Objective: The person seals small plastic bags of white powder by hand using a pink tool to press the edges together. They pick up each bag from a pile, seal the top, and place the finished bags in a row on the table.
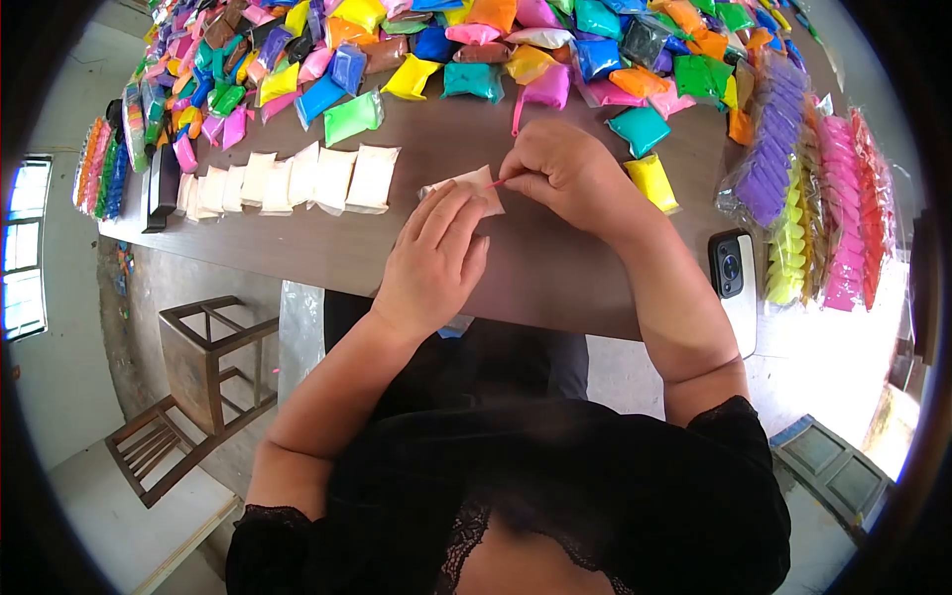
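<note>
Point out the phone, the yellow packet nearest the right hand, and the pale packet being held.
Phone (734,283), head view, on its back below the camera lens.
Yellow packet (654,183), head view, mid-body.
Pale packet (474,182), head view, upper face between the hands.

No writing to read anywhere here. The coloured packets (476,79) heaped across the table (555,288) show no legible labels, the white packets (327,178) are blank, and the phone (736,283) lies back up with just its camera showing, no brand mark clear enough to make out.
</note>
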`<action>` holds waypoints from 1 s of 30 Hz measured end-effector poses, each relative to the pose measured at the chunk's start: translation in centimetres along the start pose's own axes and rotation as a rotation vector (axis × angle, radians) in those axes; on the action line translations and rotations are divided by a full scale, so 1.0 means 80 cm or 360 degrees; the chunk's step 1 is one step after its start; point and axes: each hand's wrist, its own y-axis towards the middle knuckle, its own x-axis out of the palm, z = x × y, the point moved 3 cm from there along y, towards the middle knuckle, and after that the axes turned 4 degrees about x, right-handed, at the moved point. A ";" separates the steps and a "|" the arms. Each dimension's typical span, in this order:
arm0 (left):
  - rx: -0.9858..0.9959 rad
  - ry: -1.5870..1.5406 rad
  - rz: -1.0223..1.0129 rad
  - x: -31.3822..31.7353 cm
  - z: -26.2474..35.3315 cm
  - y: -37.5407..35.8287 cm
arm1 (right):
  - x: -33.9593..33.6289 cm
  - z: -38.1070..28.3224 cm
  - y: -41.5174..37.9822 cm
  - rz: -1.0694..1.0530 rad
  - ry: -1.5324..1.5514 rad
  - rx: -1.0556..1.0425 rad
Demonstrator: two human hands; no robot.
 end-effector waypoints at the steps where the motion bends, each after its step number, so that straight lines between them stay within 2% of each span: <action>1: -0.0028 -0.0036 0.0007 0.001 -0.001 -0.001 | 0.004 0.002 0.000 -0.0004 0.0056 0.0010; 8: -0.0061 -0.0023 -0.0012 -0.001 0.001 0.001 | -0.004 0.005 -0.006 -0.0225 0.0034 -0.0009; 11: -0.0079 -0.0050 -0.0035 -0.001 0.001 0.001 | 0.001 0.009 -0.004 -0.0046 -0.0005 0.0023; 17: -0.0064 -0.0020 -0.0012 -0.001 0.001 0.001 | -0.004 -0.001 -0.008 -0.0238 0.0166 0.0036; 21: -0.0062 0.0002 0.0012 -0.001 0.001 -0.001 | -0.002 0.003 -0.007 -0.0113 -0.0030 0.0045; 23: -0.0079 -0.0048 -0.0012 -0.002 -0.001 -0.002 | -0.006 -0.003 -0.006 -0.0575 0.0168 -0.0039; 24: -0.0075 -0.0055 -0.0002 -0.004 -0.001 0.000 | -0.007 -0.005 -0.005 -0.0578 0.0156 -0.0036; 26: -0.0059 -0.0010 -0.0022 -0.007 -0.002 0.002 | -0.007 -0.001 0.001 -0.0315 0.0389 0.0321; 27: -0.0066 -0.0026 -0.0012 -0.009 -0.002 0.003 | -0.002 -0.001 0.003 -0.0329 0.0377 0.0330; 29: 0.0062 0.0203 -0.0146 -0.012 0.000 0.010 | 0.006 0.010 0.010 -0.0288 0.0534 0.0693; 30: 0.0073 0.0183 -0.0122 -0.013 0.000 0.011 | 0.010 0.005 0.009 -0.0287 0.0502 0.0701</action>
